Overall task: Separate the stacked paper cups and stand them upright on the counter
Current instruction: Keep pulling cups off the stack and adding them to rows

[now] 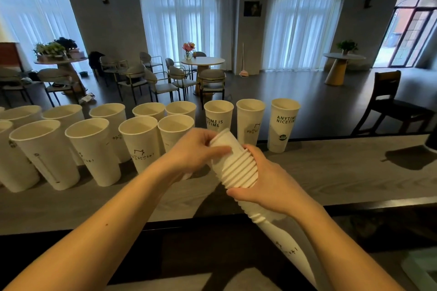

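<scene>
A long stack of white paper cups (pixel 236 168) slants from the lower right up toward the middle, rims pointing away from me. My right hand (pixel 267 184) grips the stack around its ridged rims. My left hand (pixel 196 149) pinches the topmost cup (pixel 222 139) at the stack's upper end, thumb across its side. Several separated white cups (pixel 139 144) stand upright in two rows on the grey counter (pixel 331 172), some with black print such as "ANYTIME IS NICETIME" (pixel 282 125).
The counter's right part shows bare grey surface with a dark shadow (pixel 409 156). A dark lower ledge (pixel 189 248) runs under my forearms. Beyond the counter are chairs, round tables and curtained windows.
</scene>
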A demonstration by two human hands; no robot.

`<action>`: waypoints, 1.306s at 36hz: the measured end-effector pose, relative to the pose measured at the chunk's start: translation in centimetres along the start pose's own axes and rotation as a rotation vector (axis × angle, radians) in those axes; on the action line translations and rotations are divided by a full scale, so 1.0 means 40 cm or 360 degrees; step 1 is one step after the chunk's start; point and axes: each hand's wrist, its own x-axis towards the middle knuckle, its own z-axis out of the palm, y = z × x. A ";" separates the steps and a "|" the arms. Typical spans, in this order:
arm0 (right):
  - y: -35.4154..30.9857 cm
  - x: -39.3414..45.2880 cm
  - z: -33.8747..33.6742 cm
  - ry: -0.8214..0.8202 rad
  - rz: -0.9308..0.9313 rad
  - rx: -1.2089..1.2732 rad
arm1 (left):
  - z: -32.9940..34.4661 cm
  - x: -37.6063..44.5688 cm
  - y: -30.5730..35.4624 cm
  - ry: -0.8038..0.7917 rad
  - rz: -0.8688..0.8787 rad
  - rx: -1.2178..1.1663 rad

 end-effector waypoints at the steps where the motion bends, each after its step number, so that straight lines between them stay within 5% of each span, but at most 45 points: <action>1: 0.008 -0.004 -0.006 0.0007 0.0021 -0.0008 | -0.008 0.003 0.011 0.0088 0.0025 0.0022; 7: 0.078 -0.013 -0.021 0.0074 0.0297 -0.0050 | -0.035 0.038 0.082 0.0603 0.0429 0.0564; 15: 0.137 -0.026 -0.013 0.0066 0.0464 0.0056 | 0.073 0.131 0.007 0.0330 0.0340 0.1293; 28: 0.123 -0.016 -0.009 0.0119 0.0426 0.0107 | 0.071 0.188 -0.012 0.0449 0.0422 0.1619; 31: 0.118 -0.018 -0.010 0.0155 0.0395 0.0123 | 0.091 0.134 0.026 0.0641 0.0683 0.1333; 34: 0.112 -0.018 -0.011 0.0265 0.0385 0.0240 | 0.160 0.051 0.062 0.0233 0.0517 0.0762; 37: 0.096 -0.022 -0.009 0.0255 0.0383 0.0332 | 0.202 0.041 0.054 -0.0130 0.0279 0.0665; 41: 0.084 -0.040 -0.007 0.0114 0.0284 0.0389 | 0.186 0.054 0.053 -0.0100 0.0019 0.0240; 47: 0.114 -0.057 -0.025 -0.0052 0.0148 0.0467 | 0.169 0.031 0.054 -0.0058 -0.0013 0.0065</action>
